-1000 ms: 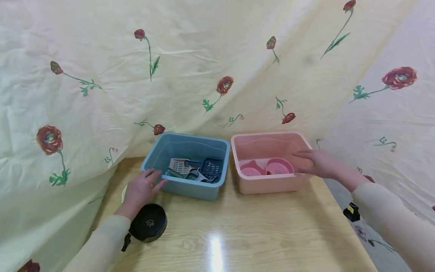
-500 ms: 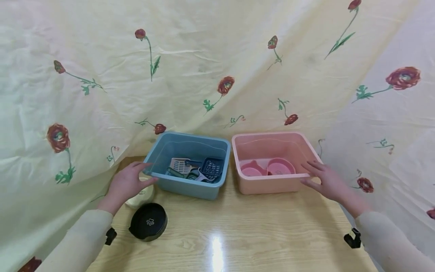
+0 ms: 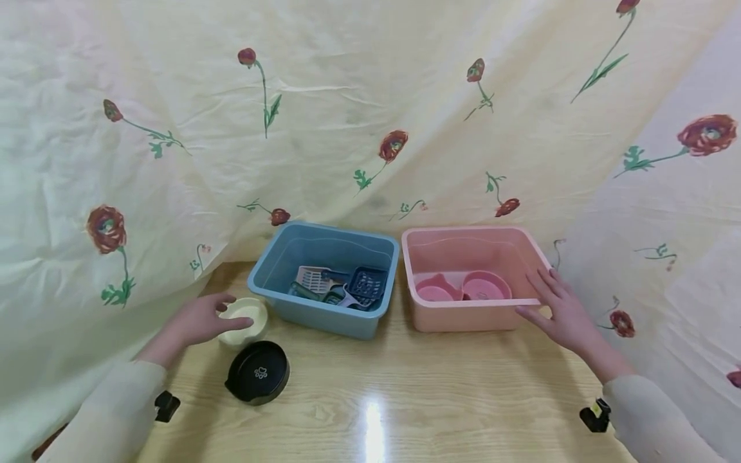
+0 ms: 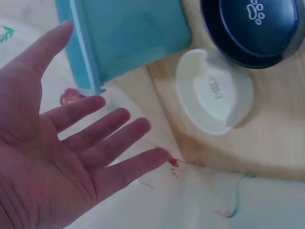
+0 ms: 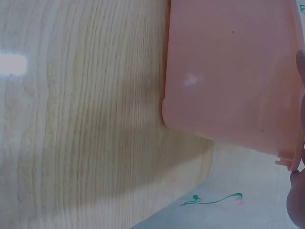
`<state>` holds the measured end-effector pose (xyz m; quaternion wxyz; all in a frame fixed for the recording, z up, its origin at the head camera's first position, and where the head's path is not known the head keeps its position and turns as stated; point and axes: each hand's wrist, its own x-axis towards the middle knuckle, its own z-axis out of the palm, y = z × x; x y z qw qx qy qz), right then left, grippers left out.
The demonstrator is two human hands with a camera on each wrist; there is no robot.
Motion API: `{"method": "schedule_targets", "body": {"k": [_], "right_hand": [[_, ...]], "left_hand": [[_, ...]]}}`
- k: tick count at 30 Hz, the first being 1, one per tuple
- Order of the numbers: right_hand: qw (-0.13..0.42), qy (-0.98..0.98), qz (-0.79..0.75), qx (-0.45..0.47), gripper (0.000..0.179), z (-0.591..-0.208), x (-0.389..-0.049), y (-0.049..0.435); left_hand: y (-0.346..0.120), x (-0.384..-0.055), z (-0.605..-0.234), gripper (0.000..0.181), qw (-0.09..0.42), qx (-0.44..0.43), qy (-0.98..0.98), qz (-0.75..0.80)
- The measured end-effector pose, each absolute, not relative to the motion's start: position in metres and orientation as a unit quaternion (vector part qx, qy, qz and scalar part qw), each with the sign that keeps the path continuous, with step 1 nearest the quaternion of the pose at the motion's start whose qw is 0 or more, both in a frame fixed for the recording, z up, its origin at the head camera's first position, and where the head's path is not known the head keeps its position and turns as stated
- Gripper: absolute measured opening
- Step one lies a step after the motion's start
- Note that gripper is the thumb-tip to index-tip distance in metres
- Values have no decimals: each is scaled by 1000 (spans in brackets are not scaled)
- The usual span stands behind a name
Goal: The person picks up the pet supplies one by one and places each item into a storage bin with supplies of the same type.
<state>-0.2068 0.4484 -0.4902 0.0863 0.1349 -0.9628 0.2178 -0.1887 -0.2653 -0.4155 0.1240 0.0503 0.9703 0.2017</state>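
Hands apart, fingers extended. Left hand [image 3: 199,319]: near cream bowl [image 3: 247,310], lower left of head frame. Right hand [image 3: 560,315]: at pink bin [image 3: 463,317], right of centre; contact unclear.

Floral cloth backdrop [image 3: 324,128], glossy wooden table [image 3: 451,392]

One cream bowl [image 4: 212,90], shallow, upright, a faint marking on its inner floor, at eight o'clock in the head view; one pink bin [image 3: 463,316], rectangular, open-topped, upright, with lipped rim, at four o'clock, well apart.
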Motion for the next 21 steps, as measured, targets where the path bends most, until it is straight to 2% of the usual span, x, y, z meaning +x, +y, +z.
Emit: {"method": "schedule_targets", "body": {"k": [9, 16, 21], "right_hand": [[98, -965, 192, 147, 98, -501, -213, 447], [105, -964, 206, 134, 98, -506, -213, 448], [92, -966, 210, 118, 99, -504, -215, 445]], "left_hand": [[-278, -179, -439, 86, 190, 18, 945, 266], [-283, -171, -457, 92, 248, -48, 922, 293], [-287, -169, -472, 88, 265, -73, 913, 301]]}}
